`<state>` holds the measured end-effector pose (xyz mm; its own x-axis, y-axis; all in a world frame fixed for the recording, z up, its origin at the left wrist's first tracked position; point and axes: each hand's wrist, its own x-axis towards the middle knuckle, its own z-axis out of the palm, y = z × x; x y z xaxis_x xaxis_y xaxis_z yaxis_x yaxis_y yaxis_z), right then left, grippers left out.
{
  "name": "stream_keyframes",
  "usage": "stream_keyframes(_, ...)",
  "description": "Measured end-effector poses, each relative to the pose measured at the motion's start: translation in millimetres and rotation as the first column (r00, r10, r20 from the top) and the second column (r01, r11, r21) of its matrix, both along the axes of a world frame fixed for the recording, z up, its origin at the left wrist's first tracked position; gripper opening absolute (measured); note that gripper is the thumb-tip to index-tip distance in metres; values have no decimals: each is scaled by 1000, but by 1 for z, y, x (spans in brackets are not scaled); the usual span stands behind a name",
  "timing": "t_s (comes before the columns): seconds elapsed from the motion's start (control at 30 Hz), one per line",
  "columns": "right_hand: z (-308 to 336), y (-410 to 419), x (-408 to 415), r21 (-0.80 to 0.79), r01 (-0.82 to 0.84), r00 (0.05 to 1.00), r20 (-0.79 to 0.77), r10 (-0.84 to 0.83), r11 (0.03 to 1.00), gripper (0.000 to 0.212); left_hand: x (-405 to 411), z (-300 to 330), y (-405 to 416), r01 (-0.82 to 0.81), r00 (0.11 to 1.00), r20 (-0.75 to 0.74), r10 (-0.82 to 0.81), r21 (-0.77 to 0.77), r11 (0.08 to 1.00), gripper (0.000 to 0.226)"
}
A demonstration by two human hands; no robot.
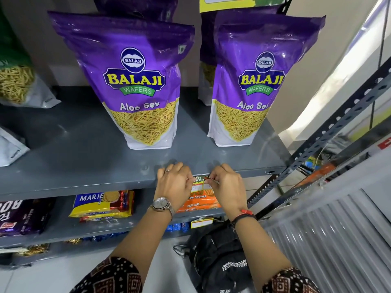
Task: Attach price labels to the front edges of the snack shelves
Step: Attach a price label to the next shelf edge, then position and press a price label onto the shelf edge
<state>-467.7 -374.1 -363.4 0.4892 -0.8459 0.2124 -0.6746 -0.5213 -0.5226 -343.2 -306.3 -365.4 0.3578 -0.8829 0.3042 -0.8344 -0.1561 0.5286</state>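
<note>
A yellow and green price label (200,182) hangs at the front edge of the grey metal shelf (84,182), below the right purple Aloo Sev bag (249,81). My left hand (174,182), with a ring and a wristwatch, pinches the label's left side. My right hand (227,183) pinches its right side, fingers pressed to the shelf lip. A second purple Aloo Sev bag (137,81) stands upright to the left. Another yellow label (202,222) is stuck on the edge of the shelf below.
The lower shelf holds Marie biscuit packs (101,205), orange cookie packs (198,205) and dark purple packs (23,216). A black backpack (220,259) lies on the floor under my arms. A slotted rack upright (338,123) and a ribbed metal shutter (330,240) stand at right.
</note>
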Motion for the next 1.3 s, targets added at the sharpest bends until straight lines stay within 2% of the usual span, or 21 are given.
stream_keyframes(0.13, 3, 0, 1, 11, 9, 999, -54, -8, 1000, 18, -1, -2, -3, -9, 1000, 10, 9, -6, 1000, 24)
stream_keyframes(0.23, 8, -3, -1, 20, 16, 998, -57, -14, 1000, 38, -1, -3, -4, -15, 1000, 4, 15, -2, 1000, 24)
stream_keyframes(0.3, 11, -5, -2, -34, -31, 990, -139, 26, 999, 44, -1, -4, -4, -10, 1000, -2, 10, -9, 1000, 23)
stream_keyframes(0.37, 12, -6, -3, -89, -67, 978, -205, 48, 994, 42, 0, -4, -4, 11, 1000, 6, -11, -22, 1000, 25)
stream_keyframes(0.53, 12, -10, -2, -34, -25, 989, -144, 20, 999, 37, 5, -6, -4, 43, 998, 48, -40, -72, 997, 25)
stream_keyframes(0.8, 18, -9, -5, -72, -108, 972, -219, 90, 992, 41, 7, 1, -1, 80, 994, 75, -75, -69, 994, 18)
stream_keyframes(0.87, 30, -6, -7, -169, -108, 987, -133, 86, 980, 39, 11, 13, 4, 102, 989, 117, -89, -109, 989, 12)
stream_keyframes(0.97, 65, 4, -4, -333, 62, 987, 163, -7, 941, 31, 20, 48, 11, 158, 967, 231, -105, -225, 962, 30)
stream_keyframes(1.03, 95, 10, 1, -374, 167, 931, 366, -20, 912, 26, 25, 80, 15, 200, 939, 336, -76, -352, 914, 29)
stream_keyframes(1.13, 143, 16, 14, -421, 263, 822, 568, 27, 868, 21, 31, 137, 16, 256, 901, 433, 4, -539, 803, 27)
stream_keyframes(1.2, 175, 19, 21, -418, 298, 745, 664, 65, 858, 21, 34, 180, 16, 299, 870, 490, 62, -621, 724, 27)
stream_keyframes(1.3, 217, 21, 31, -389, 307, 658, 746, 101, 869, 25, 33, 245, 16, 398, 802, 587, 112, -665, 632, 35)
